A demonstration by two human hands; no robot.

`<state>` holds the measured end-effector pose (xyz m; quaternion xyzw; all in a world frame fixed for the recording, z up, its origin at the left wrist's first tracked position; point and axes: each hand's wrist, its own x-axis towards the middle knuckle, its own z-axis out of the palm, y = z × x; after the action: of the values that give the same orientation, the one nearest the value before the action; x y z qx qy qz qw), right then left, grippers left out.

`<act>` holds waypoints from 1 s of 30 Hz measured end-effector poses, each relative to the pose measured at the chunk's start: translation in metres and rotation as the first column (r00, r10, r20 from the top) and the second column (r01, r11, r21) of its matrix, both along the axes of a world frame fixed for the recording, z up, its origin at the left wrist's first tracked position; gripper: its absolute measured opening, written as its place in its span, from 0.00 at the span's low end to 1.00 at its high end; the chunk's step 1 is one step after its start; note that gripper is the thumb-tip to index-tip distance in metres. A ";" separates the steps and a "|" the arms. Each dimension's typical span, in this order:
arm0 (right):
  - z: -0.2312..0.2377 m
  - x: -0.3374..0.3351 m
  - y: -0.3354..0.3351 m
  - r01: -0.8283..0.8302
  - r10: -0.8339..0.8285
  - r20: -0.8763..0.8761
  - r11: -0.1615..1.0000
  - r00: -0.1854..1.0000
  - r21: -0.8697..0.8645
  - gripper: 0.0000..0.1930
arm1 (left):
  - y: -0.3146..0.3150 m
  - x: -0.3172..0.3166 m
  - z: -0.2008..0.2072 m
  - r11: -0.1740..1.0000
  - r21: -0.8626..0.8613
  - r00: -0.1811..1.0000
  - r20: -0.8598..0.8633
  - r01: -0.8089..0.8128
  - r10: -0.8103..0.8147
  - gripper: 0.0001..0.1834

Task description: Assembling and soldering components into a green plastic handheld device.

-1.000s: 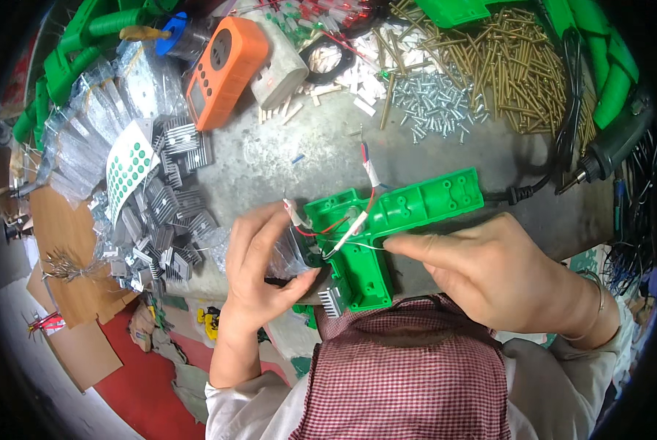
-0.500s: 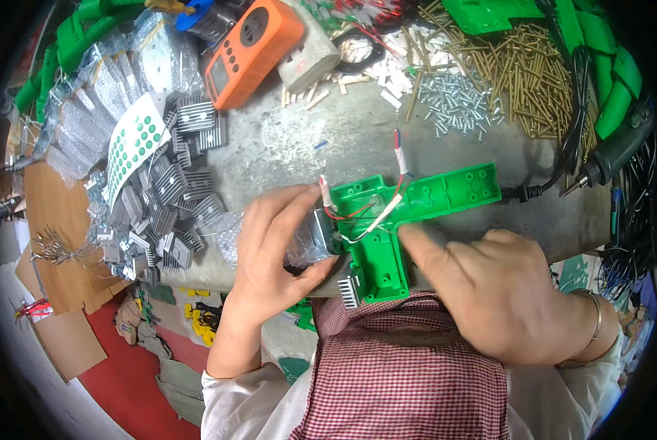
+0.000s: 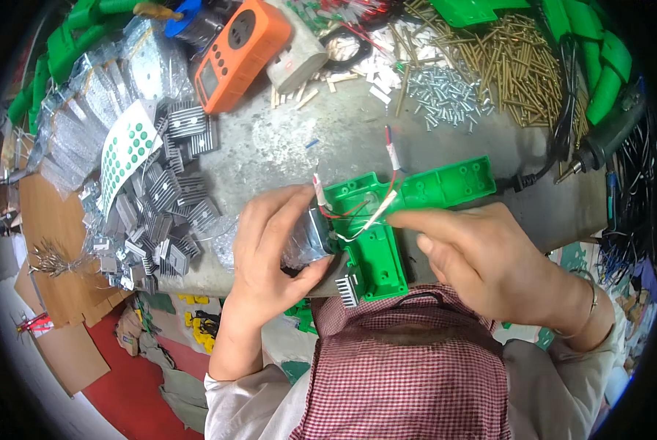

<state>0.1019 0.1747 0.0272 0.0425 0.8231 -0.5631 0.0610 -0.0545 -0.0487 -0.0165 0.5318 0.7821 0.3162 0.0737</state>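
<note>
A green plastic half-shell (image 3: 378, 260), shaped like a heat-gun housing, lies open side up at the table's front edge. My left hand (image 3: 266, 249) curls around a silvery metal part in bubble wrap (image 3: 304, 240) at the shell's left end. My right hand (image 3: 489, 253) comes in from the right, its index finger stretched to the thin wires (image 3: 377, 210) inside the shell and its thumb apart. White-sleeved red and blue leads (image 3: 393, 155) stand up beyond the shell. A small finned heat sink (image 3: 347, 290) sits at the shell's lower left.
Finned heat sinks (image 3: 168, 192) are heaped at left beside bubble-wrap bags (image 3: 86, 121) and a sticker sheet (image 3: 127, 154). At the back are an orange meter (image 3: 244, 51), silver screws (image 3: 445, 95) and long brass-coloured screws (image 3: 522, 66). A dark-handled tool (image 3: 610, 139) lies at right.
My right hand has shifted up and left, its index finger now further over the wires in the shell. My left hand keeps its hold, and the view has shifted slightly.
</note>
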 end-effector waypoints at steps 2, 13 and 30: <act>-0.014 0.003 -0.005 -0.008 0.014 -0.124 0.999 0.992 0.051 0.19 | 0.002 -0.001 0.001 1.000 0.004 1.000 -0.004 0.009 -0.009 0.41; -0.016 0.000 -0.019 -0.190 0.307 -0.051 0.700 0.950 0.689 0.28 | 0.004 -0.009 0.006 0.977 -0.032 0.958 -0.195 0.209 -0.211 0.33; -0.041 -0.005 -0.025 0.033 0.228 -0.226 0.631 0.947 0.775 0.22 | 0.024 -0.003 0.007 0.986 -0.105 0.919 -0.359 0.133 -0.162 0.13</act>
<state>0.0965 0.1500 -0.0135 -0.0673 0.9841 -0.1536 -0.0591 -0.0578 -0.0250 -0.0094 0.6356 0.7517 0.1739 -0.0291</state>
